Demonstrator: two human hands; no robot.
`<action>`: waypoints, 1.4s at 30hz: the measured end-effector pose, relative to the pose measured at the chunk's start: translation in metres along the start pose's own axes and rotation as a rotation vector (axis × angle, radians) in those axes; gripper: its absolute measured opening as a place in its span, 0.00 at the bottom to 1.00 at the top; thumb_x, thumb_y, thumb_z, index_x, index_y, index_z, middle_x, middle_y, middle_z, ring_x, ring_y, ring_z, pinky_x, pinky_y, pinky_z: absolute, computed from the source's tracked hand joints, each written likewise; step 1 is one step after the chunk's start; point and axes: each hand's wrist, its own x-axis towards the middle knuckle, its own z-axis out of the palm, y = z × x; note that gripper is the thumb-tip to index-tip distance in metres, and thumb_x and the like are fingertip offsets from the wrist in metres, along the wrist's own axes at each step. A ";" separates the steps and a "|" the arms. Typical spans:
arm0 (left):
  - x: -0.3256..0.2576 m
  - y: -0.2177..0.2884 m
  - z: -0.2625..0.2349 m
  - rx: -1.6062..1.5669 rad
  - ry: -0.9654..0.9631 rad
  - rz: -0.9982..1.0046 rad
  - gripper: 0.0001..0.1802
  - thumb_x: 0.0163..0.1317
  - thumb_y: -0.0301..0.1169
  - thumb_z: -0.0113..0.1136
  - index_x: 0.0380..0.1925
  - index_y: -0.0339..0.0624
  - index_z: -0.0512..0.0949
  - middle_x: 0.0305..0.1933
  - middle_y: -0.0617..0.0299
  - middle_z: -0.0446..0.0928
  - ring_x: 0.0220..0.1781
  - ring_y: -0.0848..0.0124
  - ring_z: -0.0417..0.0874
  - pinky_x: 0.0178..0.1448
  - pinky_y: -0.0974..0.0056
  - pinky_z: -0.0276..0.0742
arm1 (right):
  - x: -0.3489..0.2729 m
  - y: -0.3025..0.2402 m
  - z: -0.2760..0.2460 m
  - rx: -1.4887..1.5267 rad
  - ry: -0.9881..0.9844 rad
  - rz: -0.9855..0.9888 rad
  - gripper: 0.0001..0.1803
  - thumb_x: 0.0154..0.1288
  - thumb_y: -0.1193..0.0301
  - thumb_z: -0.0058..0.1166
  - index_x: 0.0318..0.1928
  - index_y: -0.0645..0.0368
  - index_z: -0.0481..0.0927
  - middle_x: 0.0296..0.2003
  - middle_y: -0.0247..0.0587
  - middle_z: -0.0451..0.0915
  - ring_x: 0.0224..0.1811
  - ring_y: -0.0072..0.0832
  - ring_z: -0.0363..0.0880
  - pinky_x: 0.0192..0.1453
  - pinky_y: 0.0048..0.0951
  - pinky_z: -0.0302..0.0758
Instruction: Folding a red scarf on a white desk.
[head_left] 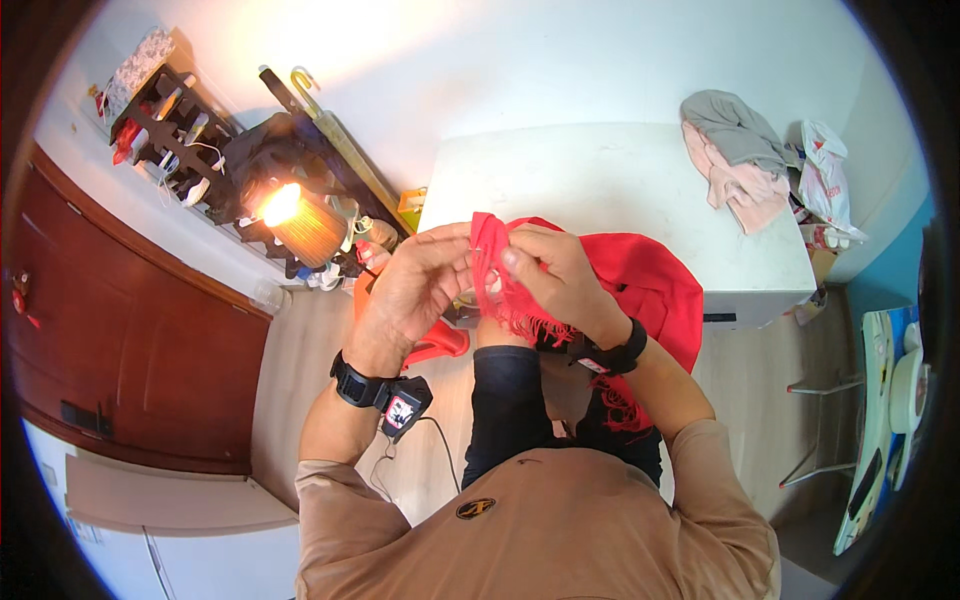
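A red fringed scarf [640, 285] lies partly over the near side of the white table and hangs down across my lap. Between my two hands, a narrow folded edge of it stands up. My left hand [425, 285] grips that edge from the left, its fingertips pressed against the cloth. From the other side, the thumb and fingers of my right hand [565, 280] pinch the same stretch of scarf. Loose red fringe dangles under the right hand and again over my thigh. Whether anything small sits between the fingertips, I cannot tell.
A white table [570, 165] stands ahead, with grey and pink clothes [735, 145] at its right. To the left are a lit lamp [305, 225], a shoe rack [175, 130] and a red-brown door [140, 330]. A red stool [440, 343] is partly hidden; a folding chair [870, 430] stands right.
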 end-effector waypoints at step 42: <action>0.058 -0.010 0.032 0.063 -0.317 0.152 0.25 0.54 0.23 0.63 0.52 0.36 0.67 0.41 0.59 0.78 0.40 0.74 0.80 0.42 0.72 0.76 | 0.028 -0.040 -0.128 0.147 -0.100 0.192 0.14 0.64 0.65 0.52 0.26 0.61 0.75 0.21 0.21 0.69 0.25 0.10 0.62 0.29 0.15 0.62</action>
